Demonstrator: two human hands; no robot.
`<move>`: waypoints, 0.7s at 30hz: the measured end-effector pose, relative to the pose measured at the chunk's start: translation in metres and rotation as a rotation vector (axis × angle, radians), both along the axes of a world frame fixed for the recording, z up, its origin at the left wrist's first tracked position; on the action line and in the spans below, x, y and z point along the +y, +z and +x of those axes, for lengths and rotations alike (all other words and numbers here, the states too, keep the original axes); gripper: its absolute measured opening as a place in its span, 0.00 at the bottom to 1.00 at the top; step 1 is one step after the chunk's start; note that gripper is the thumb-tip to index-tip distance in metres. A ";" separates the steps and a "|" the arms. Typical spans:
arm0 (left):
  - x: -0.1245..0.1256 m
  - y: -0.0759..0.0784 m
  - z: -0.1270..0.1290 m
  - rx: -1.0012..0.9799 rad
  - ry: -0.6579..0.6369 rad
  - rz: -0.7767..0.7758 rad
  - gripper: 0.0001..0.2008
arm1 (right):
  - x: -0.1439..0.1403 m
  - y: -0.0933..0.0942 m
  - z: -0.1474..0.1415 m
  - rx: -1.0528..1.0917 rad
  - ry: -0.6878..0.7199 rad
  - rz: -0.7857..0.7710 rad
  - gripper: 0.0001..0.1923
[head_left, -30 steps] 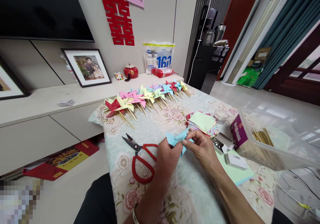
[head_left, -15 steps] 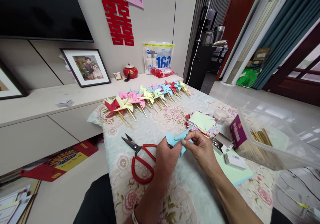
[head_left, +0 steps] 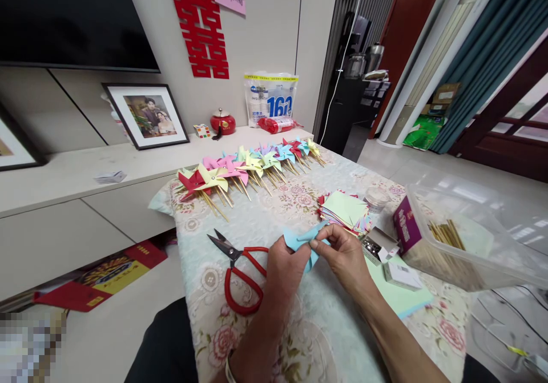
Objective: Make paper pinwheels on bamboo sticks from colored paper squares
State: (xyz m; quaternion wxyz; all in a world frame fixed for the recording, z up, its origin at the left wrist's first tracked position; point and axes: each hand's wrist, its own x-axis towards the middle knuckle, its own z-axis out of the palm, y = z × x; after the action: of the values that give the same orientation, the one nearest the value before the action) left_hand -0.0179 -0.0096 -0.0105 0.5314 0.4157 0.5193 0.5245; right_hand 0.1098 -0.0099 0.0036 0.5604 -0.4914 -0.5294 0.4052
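Pinching one light-blue paper square between them, both hands meet above the near middle of the bench. The left hand grips the sheet's lower left part with thumb and fingers closed on it; the right hand holds a folded corner at the centre between thumb and forefinger. One pair of red-handled scissors lies flat just left of the left hand, blades apart. One stack of coloured paper squares sits just beyond the right hand. One small open box of pins lies to its right, beside one purple box and one clear plastic tub holding wooden sticks. One row of finished pinwheels, roughly a dozen, exact count uncertain, lines the far edge.
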 end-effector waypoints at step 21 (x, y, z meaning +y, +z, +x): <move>-0.001 0.005 0.001 0.027 -0.006 -0.024 0.10 | -0.001 0.003 -0.001 0.009 -0.008 -0.016 0.07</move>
State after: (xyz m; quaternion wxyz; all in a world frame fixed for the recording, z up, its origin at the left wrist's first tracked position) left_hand -0.0173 -0.0108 -0.0058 0.5310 0.4180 0.5313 0.5109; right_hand 0.1087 -0.0110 0.0064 0.5605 -0.4960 -0.5217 0.4095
